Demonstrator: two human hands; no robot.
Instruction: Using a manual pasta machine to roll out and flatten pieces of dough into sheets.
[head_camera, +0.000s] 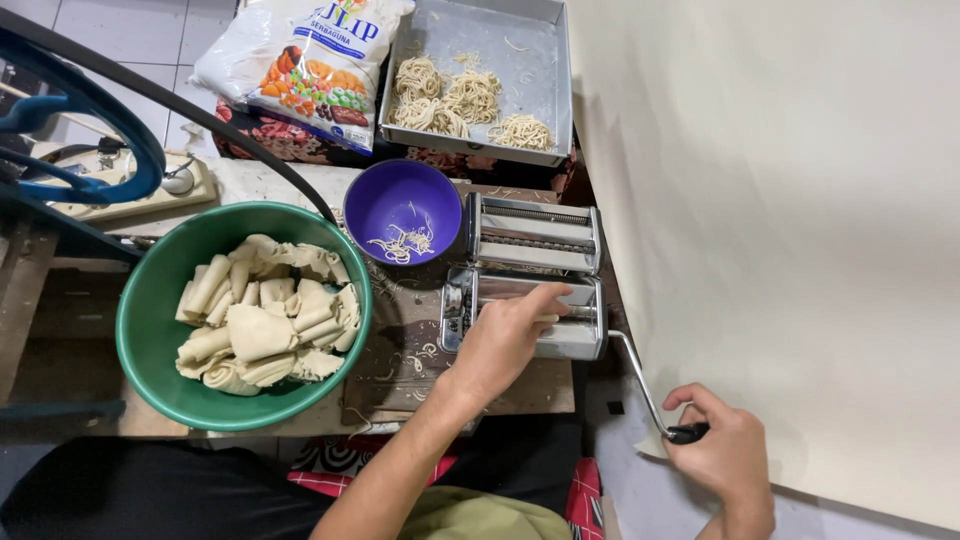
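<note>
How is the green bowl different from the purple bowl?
The green bowl is larger than the purple bowl. The green bowl is nearly full of folded dough sheets, while the purple bowl holds only a few thin noodle strands. The green bowl sits at the left, away from the pasta machine; the purple bowl stands right beside it. Both are round and open.

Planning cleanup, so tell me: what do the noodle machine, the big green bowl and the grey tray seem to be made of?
Noodle machine: polished metal, probably steel; it mirrors the light, and the left hand rests on it.
Green bowl: likely plastic; uniform colour, soft sheen, thick rolled rim.
Grey tray: thin sheet metal, perhaps aluminium; dull matte finish, folded straight walls.
Crank handle: bare metal rod, its dark grip in the right hand.
</note>
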